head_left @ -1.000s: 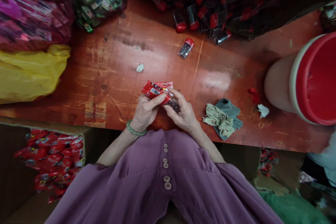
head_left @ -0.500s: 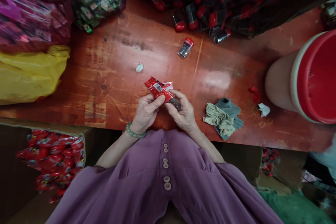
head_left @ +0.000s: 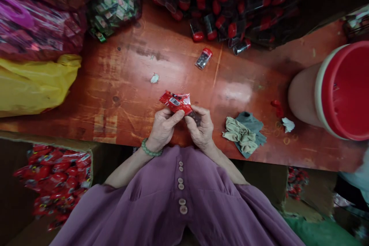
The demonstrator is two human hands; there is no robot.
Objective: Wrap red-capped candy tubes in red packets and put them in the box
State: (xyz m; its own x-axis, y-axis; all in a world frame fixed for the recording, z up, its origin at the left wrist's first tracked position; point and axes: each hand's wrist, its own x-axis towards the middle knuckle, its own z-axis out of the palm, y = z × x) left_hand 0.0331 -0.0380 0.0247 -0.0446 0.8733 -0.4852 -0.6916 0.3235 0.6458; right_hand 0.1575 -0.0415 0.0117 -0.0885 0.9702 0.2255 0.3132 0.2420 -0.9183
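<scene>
My left hand (head_left: 164,128) pinches a red printed plastic packet (head_left: 176,101) with a white barcode label, its thumb lying along the lower edge. My right hand (head_left: 202,130) grips the right end, where a clear part with dark round pieces (head_left: 195,117) shows between thumb and fingers. Whether that dark part is inside the packet or beside it I cannot tell. Both hands are close together above the wooden table's front edge. Further back on the table lies a small clear container with a red cap (head_left: 203,58), dark pieces inside.
Many red-capped clear containers (head_left: 207,27) are heaped at the back. Filled bags, one yellow (head_left: 34,84), stand at the left. Crumpled cloths (head_left: 243,133) and a red-topped bucket (head_left: 305,92) are at the right. Below left, a carton holds red packets (head_left: 57,177).
The right hand's fingers have shifted lower around the dark end, and more of the red packet shows above them. The view has tilted slightly.
</scene>
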